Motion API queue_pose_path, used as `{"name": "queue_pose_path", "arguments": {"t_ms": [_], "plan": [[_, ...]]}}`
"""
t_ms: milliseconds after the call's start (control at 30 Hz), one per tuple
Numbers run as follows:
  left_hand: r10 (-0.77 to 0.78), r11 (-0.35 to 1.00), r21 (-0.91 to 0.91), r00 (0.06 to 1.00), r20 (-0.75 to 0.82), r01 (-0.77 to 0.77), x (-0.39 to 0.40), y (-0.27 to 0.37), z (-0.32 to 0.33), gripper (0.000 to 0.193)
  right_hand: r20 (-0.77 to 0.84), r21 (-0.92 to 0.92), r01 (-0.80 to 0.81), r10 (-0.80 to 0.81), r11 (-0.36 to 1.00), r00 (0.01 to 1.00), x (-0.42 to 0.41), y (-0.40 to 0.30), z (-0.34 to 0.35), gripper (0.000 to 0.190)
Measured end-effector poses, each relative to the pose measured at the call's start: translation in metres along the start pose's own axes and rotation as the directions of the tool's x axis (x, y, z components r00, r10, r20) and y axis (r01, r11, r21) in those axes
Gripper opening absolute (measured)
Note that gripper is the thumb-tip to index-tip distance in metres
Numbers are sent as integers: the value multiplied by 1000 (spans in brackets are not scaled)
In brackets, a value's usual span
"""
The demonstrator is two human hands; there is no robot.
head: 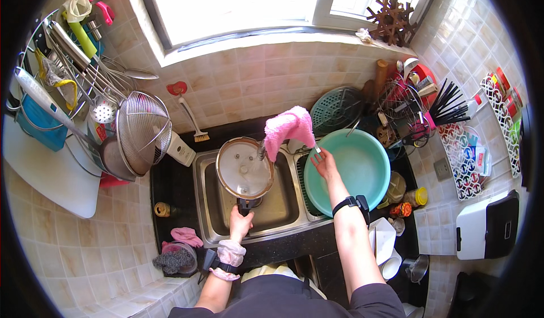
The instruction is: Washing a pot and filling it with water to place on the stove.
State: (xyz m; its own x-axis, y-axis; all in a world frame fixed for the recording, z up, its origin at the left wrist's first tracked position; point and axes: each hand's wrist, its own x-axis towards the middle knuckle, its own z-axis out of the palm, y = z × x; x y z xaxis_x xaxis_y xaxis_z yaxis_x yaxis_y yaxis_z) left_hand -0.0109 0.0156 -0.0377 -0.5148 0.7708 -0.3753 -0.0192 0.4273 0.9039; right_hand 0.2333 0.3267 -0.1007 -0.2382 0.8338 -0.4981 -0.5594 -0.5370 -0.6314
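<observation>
My left hand (241, 223) is wrapped around the black handle of a round metal pressure cooker lid (238, 160). The lid's inner side faces up, ringed by a brownish seal, over the left part of the stainless steel sink (284, 203). A fluffy pink cloth (291, 129) is draped over the faucet (261, 151), whose spout end reaches the lid's edge. Fingers apart, my right hand (325, 165) is at a small metal tip, apparently the faucet lever (317, 149). Below that hand stands a wide mint-green plastic basin (357, 169).
Strainers (140, 131) and utensils hang on the left wall. A white bottle (182, 150), a can (162, 209) and a steel-wool scrubber (173, 261) line the left counter. Jars (415, 197), white dishes (382, 241) and a utensil rack (399, 101) crowd the right side.
</observation>
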Motion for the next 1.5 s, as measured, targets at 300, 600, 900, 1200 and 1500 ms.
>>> {"name": "queue_pose_path", "arguments": {"t_ms": [300, 600, 900, 1200, 1500], "plan": [[112, 967, 251, 954, -278, -40, 7, -6, -17, 26, -88, 271, 6, 18, 962, 996, -28, -27, 37, 59], [211, 964, 236, 895, -394, -124, 4, -23, -15, 35, -48, 16, -114, 115, 993, 992, -108, 15, 60, 36], [171, 975, 210, 842, -512, -70, -6, -40, -28, 42, 212, -653, 444, -415, 613, 885, -207, 81, 77, 25], [167, 986, 87, 865, -473, -143, -50, -33, 3, 47, 245, -794, -41, 381, 607, 892, -263, 180, 121, 68], [432, 880, 348, 852, -296, -325, -125, -8, 26, 67, 151, -708, -49, 219, 705, 964, -285, 215, 98, 41]]}}
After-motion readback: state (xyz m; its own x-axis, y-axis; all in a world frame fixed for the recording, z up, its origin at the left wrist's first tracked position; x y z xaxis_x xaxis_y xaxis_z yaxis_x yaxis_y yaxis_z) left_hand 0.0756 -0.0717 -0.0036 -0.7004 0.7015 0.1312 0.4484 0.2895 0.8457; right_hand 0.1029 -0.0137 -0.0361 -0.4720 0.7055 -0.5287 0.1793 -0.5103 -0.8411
